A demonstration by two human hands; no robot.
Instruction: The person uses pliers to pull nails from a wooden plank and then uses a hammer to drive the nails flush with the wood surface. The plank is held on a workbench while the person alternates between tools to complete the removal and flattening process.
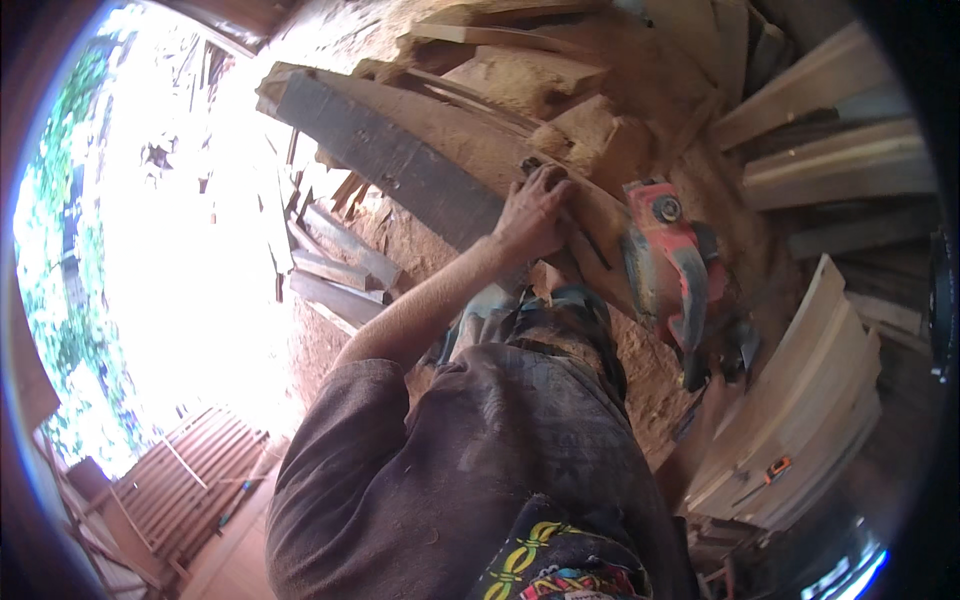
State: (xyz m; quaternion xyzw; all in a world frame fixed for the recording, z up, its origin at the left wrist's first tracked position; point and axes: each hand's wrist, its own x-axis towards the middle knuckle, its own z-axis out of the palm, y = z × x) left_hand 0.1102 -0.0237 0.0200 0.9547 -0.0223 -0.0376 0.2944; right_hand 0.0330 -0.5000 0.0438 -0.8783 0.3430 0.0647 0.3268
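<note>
My left hand (538,212) lies with bent fingers on a long wooden board (440,135) and holds it. A small dark spot or object, which I cannot make out, shows at its fingertips. Along the board's near side runs a dark grey strip (385,150). To the right of that hand, a red and grey handheld power tool (665,265) sits at the board's near right end, its curved handle facing up. My right hand (708,398) reaches to the tool's rear end; it is blurred and its fingers are hidden.
Sawdust and wood offcuts (540,80) lie beyond the board. Thick planks (830,165) are stacked at the right. Nearer, a stack of pale boards (800,400) carries a small orange and black tool (765,480). At the left are more offcuts (340,270) and a slatted wooden frame (185,480).
</note>
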